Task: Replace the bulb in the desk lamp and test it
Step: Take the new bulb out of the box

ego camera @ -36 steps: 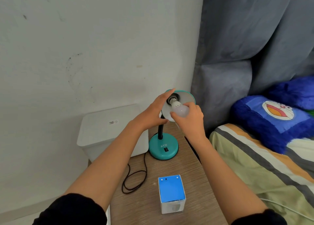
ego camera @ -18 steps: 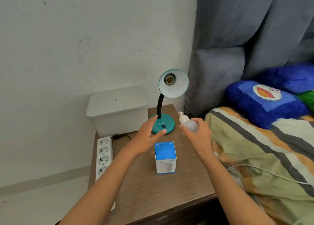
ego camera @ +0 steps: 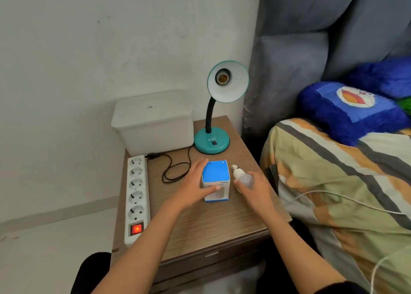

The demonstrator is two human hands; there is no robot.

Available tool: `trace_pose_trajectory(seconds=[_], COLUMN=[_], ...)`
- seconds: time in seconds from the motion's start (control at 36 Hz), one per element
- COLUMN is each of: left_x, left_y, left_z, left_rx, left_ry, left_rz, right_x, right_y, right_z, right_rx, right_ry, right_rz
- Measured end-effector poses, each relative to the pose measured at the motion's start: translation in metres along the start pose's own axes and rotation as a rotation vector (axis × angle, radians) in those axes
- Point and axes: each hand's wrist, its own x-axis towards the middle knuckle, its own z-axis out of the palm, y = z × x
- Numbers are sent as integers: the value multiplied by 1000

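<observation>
While half a second ago it hovered above, left hand [ego camera: 195,183]: now clasps the blue-topped bulb box [ego camera: 215,180], thumb on its front.
Right hand [ego camera: 252,188]: lower than before, fingers wrapped round the white LED bulb [ego camera: 242,178], screw base pointing away, just right of the box.
Desk lamp [ego camera: 222,107]: teal, socket [ego camera: 222,78] bare, unchanged.
Power strip [ego camera: 136,196]: switch glowing red.

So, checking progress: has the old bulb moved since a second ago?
Yes. The bulb has left the lamp's socket and come down to the blue-topped box, in the right hand.
</observation>
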Motion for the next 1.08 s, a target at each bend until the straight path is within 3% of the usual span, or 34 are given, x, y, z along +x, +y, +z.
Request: trace_pose_trajectory(seconds=[0.56, 0.75, 0.89, 1.08], left_x=[6, 8, 9, 10], left_y=[-13, -17, -19, -24], left_z=[6, 6, 6, 5], left_rx=[-120, -165, -171, -135], left_ry=[44, 26, 17, -6], left_rz=[38, 37, 39, 38], right_x=[18, 21, 25, 31], right_y=[-2, -22, -45, -54], right_z=[4, -12, -19, -21], right_rx=[-49, 67, -55, -273], right_ry=[-158, -31, -171, -377], right_rz=[2, -242, -420, -433])
